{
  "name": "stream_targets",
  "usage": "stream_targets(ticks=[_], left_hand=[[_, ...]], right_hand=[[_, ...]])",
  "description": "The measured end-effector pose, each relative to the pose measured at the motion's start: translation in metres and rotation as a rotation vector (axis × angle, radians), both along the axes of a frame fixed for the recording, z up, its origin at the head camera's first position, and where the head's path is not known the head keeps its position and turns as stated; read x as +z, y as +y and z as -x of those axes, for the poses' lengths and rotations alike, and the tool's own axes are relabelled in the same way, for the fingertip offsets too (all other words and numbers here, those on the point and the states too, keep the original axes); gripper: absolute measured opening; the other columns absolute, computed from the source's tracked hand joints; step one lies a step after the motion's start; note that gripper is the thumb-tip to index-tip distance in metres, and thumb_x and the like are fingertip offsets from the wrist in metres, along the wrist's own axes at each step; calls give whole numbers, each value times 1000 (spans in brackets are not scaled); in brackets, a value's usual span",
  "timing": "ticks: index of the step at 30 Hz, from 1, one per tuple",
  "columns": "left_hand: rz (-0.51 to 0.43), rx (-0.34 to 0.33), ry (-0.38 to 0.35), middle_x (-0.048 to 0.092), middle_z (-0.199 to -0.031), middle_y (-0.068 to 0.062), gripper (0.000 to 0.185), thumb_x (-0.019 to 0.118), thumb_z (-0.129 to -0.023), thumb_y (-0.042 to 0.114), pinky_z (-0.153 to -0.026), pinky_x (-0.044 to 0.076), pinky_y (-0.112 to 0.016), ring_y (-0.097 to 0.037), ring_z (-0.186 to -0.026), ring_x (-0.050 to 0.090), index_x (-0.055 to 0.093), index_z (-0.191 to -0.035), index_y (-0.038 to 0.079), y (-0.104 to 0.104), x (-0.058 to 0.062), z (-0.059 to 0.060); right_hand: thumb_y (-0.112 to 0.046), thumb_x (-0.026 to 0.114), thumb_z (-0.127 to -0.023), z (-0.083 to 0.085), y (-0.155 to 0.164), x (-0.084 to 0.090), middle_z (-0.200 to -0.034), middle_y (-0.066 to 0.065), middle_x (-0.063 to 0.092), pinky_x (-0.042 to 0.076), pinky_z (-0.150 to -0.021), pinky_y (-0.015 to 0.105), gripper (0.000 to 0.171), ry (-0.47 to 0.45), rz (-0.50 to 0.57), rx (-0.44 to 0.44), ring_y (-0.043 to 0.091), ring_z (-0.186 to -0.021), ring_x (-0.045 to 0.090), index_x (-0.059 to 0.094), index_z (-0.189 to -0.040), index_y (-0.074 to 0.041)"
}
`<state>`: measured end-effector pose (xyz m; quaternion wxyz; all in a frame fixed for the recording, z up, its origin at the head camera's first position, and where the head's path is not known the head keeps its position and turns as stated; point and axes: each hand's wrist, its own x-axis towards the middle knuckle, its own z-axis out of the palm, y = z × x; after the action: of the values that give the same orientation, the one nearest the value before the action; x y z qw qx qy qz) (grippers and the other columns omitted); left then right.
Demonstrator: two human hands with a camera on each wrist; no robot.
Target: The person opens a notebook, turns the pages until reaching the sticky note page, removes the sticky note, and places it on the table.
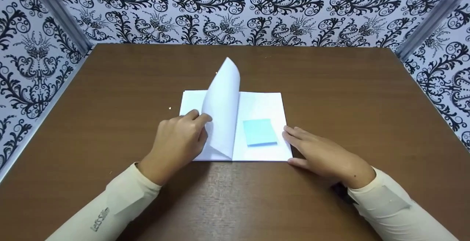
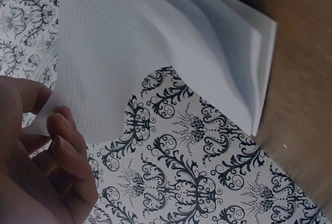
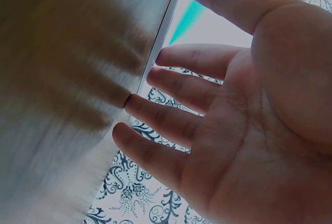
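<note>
An open notebook [image 1: 259, 105] with white pages lies on the brown table. My left hand [image 1: 180, 134] pinches one lifted page [image 1: 222, 101], which curves upright over the left half. In the left wrist view this lined sheet [image 2: 98, 53] is held at its corner between thumb and fingers [image 2: 61, 123]. On the right-hand page sits a light blue sticky note pad [image 1: 260, 132]. My right hand [image 1: 323, 156] has its fingers extended, with fingertips at the notebook's right edge. The right wrist view shows those straight fingers [image 3: 166, 123] spread along the edge.
The wooden table [image 1: 330, 87] stretches out on all sides of the notebook. Walls with black-and-white scroll patterns [image 1: 213, 10] stand behind and at both sides. A tiny white speck [image 1: 170, 108] lies left of the notebook.
</note>
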<state>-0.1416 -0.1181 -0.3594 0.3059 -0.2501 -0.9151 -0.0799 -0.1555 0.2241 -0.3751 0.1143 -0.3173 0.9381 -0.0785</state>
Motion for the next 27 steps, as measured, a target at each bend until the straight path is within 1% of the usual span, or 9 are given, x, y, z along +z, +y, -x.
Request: stream_targets(ticks=[5, 10, 13, 17, 21, 24, 27], left_hand=[[9, 6, -21, 60, -66, -4, 18, 64, -80, -1, -36, 30, -30, -11, -44, 34, 74, -93, 8, -7, -3, -3], [35, 35, -57, 64, -67, -6, 18, 65, -79, 0, -36, 31, -31, -11, -44, 37, 74, -93, 7, -13, -7, -6], [45, 51, -81, 64, -67, -6, 18, 64, -79, 0, -36, 29, -30, -11, -44, 36, 74, -92, 8, -16, -10, -8], [60, 59, -88, 63, -65, -5, 17, 64, -77, 0, -37, 25, -29, -11, -44, 35, 73, -90, 8, -18, -13, -9], [72, 64, -70, 58, -61, -4, 15, 63, -75, -1, -37, 22, -28, -10, -45, 30, 71, -84, 8, -19, -16, -10], [80, 80, -77, 50, -56, -1, 14, 63, -74, -3, -38, 17, -27, -9, -47, 23, 69, -80, 8, -19, -17, -12], [93, 98, -98, 45, -54, 0, 12, 64, -73, -3, -39, 15, -27, -10, -48, 20, 67, -76, 8, -19, -17, -13]], right_hand=[[-32, 64, -97, -1, 1, 0, -160, 19, 34, 33, -115, 56, 70, 16, 2, 11, 42, -146, 35, 37, -152, 1], [-31, 64, -98, -1, 1, 2, -160, 19, 35, 33, -114, 57, 68, 21, 2, 16, 43, -145, 35, 37, -151, 1], [-31, 64, -97, -1, 0, 2, -160, 19, 35, 33, -114, 57, 69, 19, 1, 15, 43, -146, 35, 37, -152, 1], [-32, 65, -97, 0, 0, 1, -160, 19, 34, 33, -114, 57, 70, 13, -2, 8, 42, -146, 34, 37, -152, 1], [-32, 65, -97, 0, 0, 0, -160, 19, 33, 33, -115, 57, 71, 7, -1, 3, 42, -147, 34, 36, -152, 1], [-31, 64, -97, -1, 0, 1, -160, 19, 34, 33, -115, 56, 69, 13, 1, 12, 42, -146, 34, 36, -152, 2], [-30, 64, -98, -1, 0, 3, -159, 20, 35, 34, -114, 56, 68, 19, 2, 23, 43, -145, 35, 37, -151, 2]])
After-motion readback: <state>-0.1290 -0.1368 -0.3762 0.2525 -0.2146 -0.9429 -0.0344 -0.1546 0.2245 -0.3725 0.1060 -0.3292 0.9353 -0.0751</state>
